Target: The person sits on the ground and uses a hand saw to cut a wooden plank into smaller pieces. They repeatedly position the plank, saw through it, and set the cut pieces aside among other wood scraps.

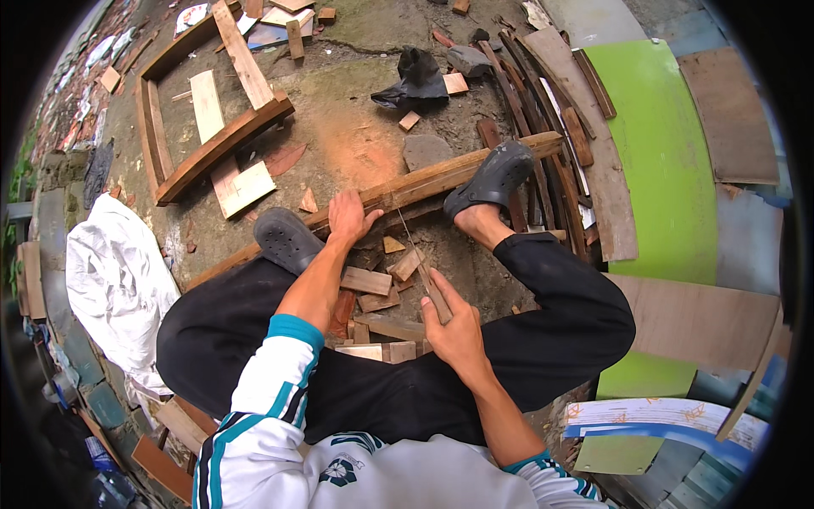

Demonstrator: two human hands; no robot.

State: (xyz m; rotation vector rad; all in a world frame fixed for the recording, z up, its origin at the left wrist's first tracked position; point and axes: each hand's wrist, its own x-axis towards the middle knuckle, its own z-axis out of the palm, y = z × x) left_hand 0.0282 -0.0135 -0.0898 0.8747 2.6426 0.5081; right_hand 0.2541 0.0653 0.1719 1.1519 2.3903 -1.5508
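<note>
A long wooden beam (424, 183) lies slantwise across the ground in front of me. My left hand (349, 218) holds it down, the fingers over the wood and the thumb out to the side. My right hand (455, 329) is wrapped round the wooden handle of a handsaw (436, 297). The thin blade, seen nearly edge-on, reaches up to the beam's near side, just right of my left hand. My feet in dark clogs brace the beam: the right clog (500, 174) rests on it, the left clog (288, 241) is against it.
Small wood offcuts (368, 281) lie between my legs. A wooden frame (222, 151) stands at far left, near a white sack (119, 280). Dark strips of wood (543, 127) and a green board (666, 161) lie to the right. A black bag (415, 78) sits beyond the beam.
</note>
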